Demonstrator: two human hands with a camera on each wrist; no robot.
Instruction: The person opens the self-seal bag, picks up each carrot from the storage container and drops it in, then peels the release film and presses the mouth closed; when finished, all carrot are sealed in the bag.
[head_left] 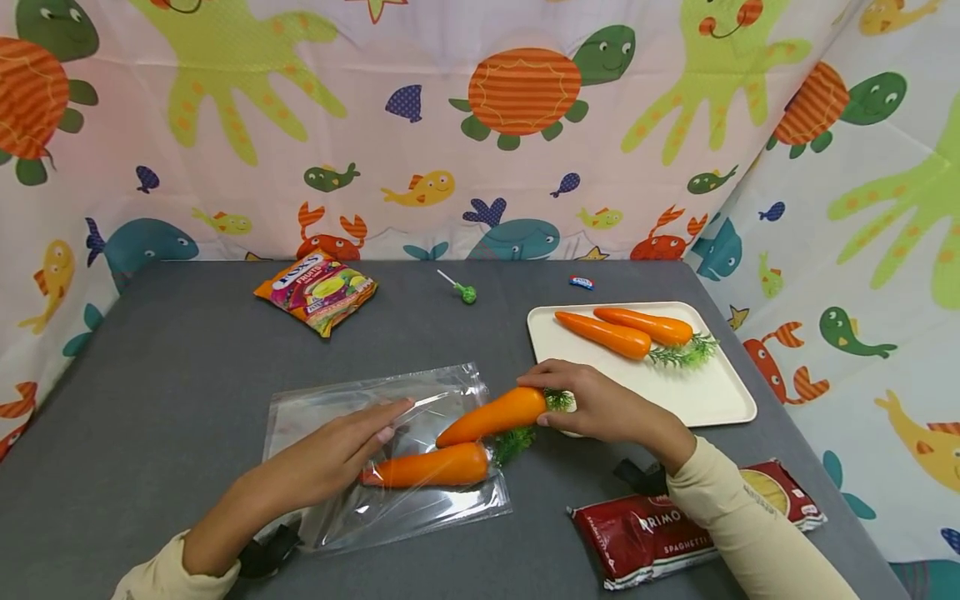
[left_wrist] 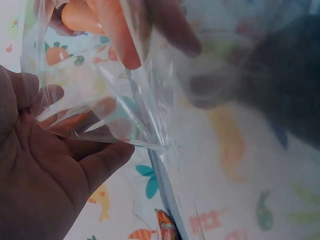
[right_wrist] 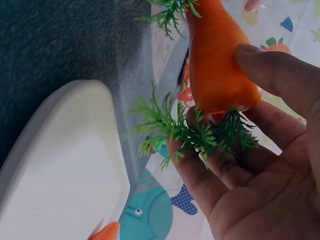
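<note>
Bag: one carrot inside, leaves protruding
Left hand: grips the bag's film
Right hand: pinches second carrot, tip over bag
Tray: two more carrots
Red pack: "PRIMO", "SPAGHETTI"
Orange pack: "FOX'S", "FRUITS"

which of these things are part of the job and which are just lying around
Part of the job, it seems:
carrot in the right hand
clear plastic bag by the left hand
second carrot partly inside it
two carrots on the cream tray

Just lying about:
Fox's Fruits packet
green lollipop
small wrapped candy
Primo spaghetti packet
</note>
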